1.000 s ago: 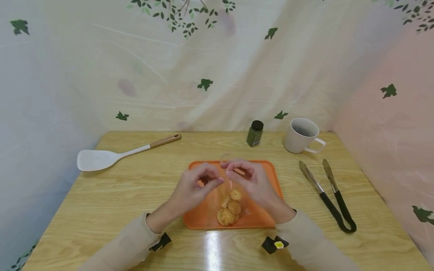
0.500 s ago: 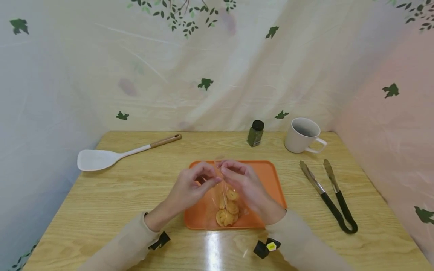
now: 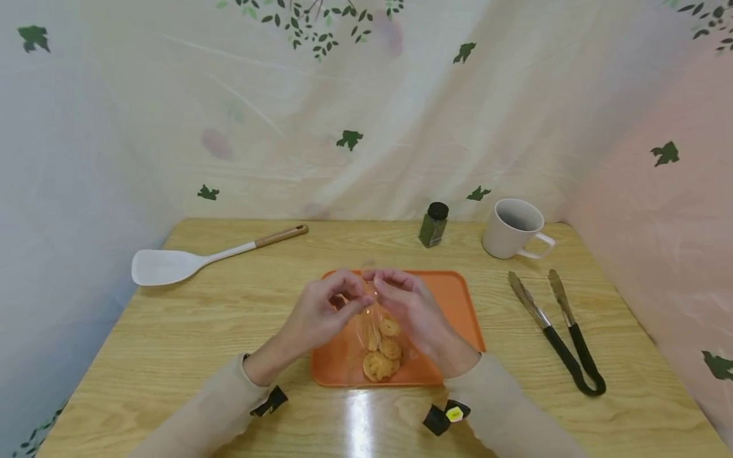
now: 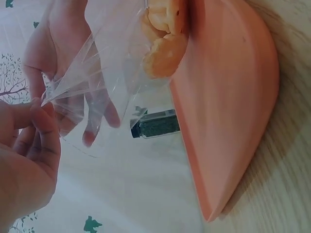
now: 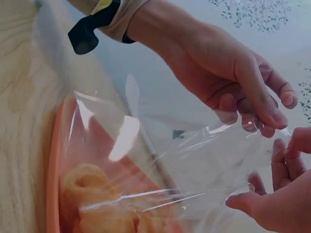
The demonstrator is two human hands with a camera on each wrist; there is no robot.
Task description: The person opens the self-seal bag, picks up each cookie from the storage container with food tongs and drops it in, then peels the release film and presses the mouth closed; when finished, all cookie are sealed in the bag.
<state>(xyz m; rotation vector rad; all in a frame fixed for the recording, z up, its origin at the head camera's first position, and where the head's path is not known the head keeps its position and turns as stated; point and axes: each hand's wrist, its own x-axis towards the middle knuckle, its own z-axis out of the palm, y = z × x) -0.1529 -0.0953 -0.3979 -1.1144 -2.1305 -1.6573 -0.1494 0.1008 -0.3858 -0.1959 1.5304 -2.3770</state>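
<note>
A clear plastic bag [image 4: 114, 68] with several round golden cookies [image 3: 380, 365] in its bottom stands over the orange tray [image 3: 452, 305]. My left hand [image 3: 321, 312] pinches the bag's top edge between thumb and fingertips, as the left wrist view shows. Close beside it, my right hand [image 3: 420, 315] holds the same upper edge with thumb and forefinger. In the left wrist view its other fingers extend behind the clear film. The upper film is creased and stretched between both hands, and the cookies hang low near the tray.
A white spatula [image 3: 166, 267] with a wooden handle lies at the left. At the back stand a black-capped green spice jar [image 3: 433, 226] and a white mug [image 3: 511, 229]. Black-handled tongs [image 3: 564, 353] lie spread on the right side of the wooden table [image 3: 195, 343].
My right hand has shifted left, closer to my left hand, and the bag's top with it. The cookies have moved slightly left. My left hand stays nearly in place.
</note>
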